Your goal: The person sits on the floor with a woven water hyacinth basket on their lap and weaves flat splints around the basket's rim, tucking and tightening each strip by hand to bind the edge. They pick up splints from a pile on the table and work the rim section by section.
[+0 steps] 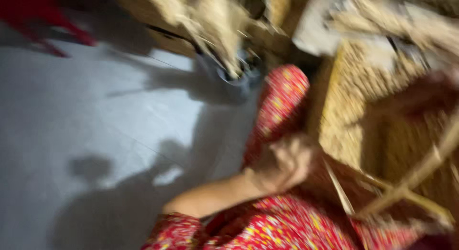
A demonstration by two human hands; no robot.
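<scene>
Head view: left hand [282, 164] touching woven basket [354, 111].

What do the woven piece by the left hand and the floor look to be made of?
The woven piece looks like plaited straw or reed, dry and matte tan, with loose strips sticking out; blur hides the weave. The floor seems smooth pale-grey cement or tile with a dull sheen. The left hand rests against the woven piece.
</scene>
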